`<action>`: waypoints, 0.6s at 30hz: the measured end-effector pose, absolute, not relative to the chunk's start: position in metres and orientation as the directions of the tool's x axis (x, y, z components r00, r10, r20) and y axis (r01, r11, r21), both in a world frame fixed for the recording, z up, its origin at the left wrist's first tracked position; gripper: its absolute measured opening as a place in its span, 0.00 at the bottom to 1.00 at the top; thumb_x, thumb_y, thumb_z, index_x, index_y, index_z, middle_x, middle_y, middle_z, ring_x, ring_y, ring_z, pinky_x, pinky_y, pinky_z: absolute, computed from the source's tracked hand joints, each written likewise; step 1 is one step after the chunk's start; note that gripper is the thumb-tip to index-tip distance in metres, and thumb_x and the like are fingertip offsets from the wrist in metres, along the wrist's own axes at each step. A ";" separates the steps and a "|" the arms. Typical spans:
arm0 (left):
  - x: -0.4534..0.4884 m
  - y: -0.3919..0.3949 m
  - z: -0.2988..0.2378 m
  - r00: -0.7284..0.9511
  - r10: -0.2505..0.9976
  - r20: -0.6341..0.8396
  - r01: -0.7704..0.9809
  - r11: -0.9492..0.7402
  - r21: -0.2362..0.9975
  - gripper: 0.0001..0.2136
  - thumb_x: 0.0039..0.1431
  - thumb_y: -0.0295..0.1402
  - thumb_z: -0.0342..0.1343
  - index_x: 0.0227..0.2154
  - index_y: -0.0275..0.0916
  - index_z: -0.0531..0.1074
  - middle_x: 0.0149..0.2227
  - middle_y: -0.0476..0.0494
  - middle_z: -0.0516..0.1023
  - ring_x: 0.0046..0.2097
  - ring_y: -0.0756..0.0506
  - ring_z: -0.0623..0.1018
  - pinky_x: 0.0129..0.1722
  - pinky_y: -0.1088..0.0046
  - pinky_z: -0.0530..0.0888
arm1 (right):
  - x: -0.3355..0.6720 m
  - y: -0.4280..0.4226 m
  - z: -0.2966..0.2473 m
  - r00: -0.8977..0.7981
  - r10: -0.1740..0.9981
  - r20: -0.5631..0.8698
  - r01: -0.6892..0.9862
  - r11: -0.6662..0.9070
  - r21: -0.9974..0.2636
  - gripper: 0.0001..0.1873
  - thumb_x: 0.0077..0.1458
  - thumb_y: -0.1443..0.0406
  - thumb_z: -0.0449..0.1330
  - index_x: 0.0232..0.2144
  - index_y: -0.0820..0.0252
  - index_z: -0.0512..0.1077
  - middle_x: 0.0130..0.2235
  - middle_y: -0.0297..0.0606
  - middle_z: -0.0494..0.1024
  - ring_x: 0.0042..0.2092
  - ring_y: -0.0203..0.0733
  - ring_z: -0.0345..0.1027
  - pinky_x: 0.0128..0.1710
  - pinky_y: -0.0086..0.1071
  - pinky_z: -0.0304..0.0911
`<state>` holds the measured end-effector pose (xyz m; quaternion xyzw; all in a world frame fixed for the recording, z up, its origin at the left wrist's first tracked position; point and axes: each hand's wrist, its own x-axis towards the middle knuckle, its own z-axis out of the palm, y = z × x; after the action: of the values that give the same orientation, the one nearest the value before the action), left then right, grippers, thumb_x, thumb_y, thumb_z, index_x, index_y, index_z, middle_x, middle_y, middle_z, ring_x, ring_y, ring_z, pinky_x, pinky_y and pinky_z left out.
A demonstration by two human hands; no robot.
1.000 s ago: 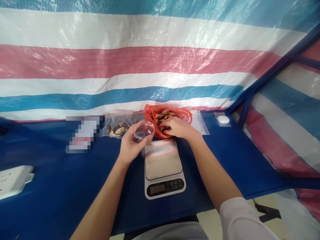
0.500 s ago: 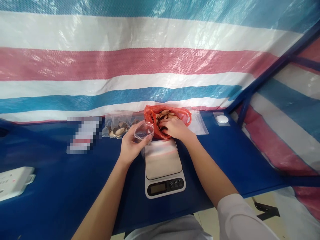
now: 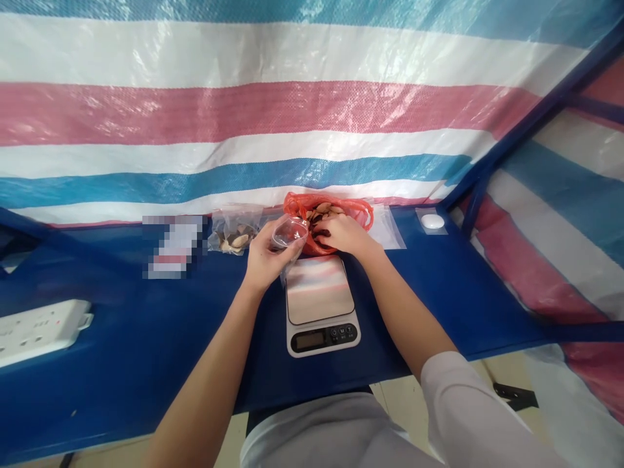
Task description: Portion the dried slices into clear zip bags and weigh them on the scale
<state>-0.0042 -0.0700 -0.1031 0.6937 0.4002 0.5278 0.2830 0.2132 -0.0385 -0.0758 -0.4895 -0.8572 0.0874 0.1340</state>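
My left hand is closed around a clear plastic bag, whose round mouth stands open towards me. Just right of it, my right hand reaches into a red plastic bag filled with brown, flat dried pieces. Its fingers curl down among the pieces; the fingertips are hidden, so what they hold does not show. Below both hands lies a white kitchen scale with a bare metal plate and a dark display. The clear bag's lower end hangs by the scale's far left corner.
Left of my hands lie filled clear bags of similar pieces. Flat clear bags lie behind the red bag at right. A small white oval object rests farther right. A power strip is at the left; a striped sheet hangs behind.
The view has tilted and shifted slightly, so the table things sit higher in the picture. My left hand with the clear bag is a little nearer the red bag; my right hand stays inside it.
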 end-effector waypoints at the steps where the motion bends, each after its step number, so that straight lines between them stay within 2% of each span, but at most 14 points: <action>1: -0.004 -0.069 -0.105 0.118 0.854 0.506 0.260 -0.519 0.815 0.29 0.54 0.47 0.67 0.55 0.38 0.75 0.50 0.37 0.80 0.51 0.39 0.80 0.55 0.60 0.75 | 0.214 -0.038 -0.076 -0.490 0.858 0.153 0.805 0.513 -0.297 0.12 0.59 0.68 0.62 0.42 0.57 0.83 0.46 0.42 0.84 0.53 0.51 0.72 0.52 0.38 0.65; 10: -0.002 -0.074 -0.115 0.087 0.866 0.493 0.215 -0.499 0.839 0.29 0.55 0.46 0.67 0.57 0.37 0.74 0.51 0.35 0.80 0.52 0.38 0.80 0.56 0.59 0.74 | 0.226 -0.034 -0.077 -0.504 0.837 0.214 0.698 0.541 -0.469 0.11 0.57 0.69 0.63 0.41 0.56 0.84 0.46 0.39 0.85 0.56 0.47 0.72 0.55 0.37 0.65; 15: -0.002 -0.076 -0.114 0.092 0.864 0.495 0.242 -0.502 0.831 0.29 0.54 0.46 0.67 0.56 0.37 0.75 0.52 0.35 0.80 0.53 0.37 0.80 0.56 0.58 0.75 | 0.235 -0.038 -0.069 -0.412 0.883 0.224 0.650 0.457 -0.607 0.11 0.56 0.65 0.66 0.42 0.55 0.84 0.45 0.38 0.85 0.45 0.43 0.78 0.50 0.35 0.69; 18: -0.003 -0.078 -0.112 0.101 0.860 0.500 0.257 -0.508 0.822 0.28 0.54 0.45 0.67 0.56 0.38 0.75 0.51 0.35 0.80 0.52 0.37 0.80 0.55 0.58 0.75 | 0.240 -0.042 -0.063 -0.364 0.896 0.253 0.518 0.421 -0.745 0.12 0.55 0.62 0.67 0.42 0.57 0.83 0.43 0.37 0.85 0.42 0.42 0.79 0.47 0.35 0.72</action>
<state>-0.0031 -0.0778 -0.1124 0.6858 0.4072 0.5327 0.2830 0.2400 -0.0417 -0.0628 -0.4561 -0.7750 0.2856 0.3313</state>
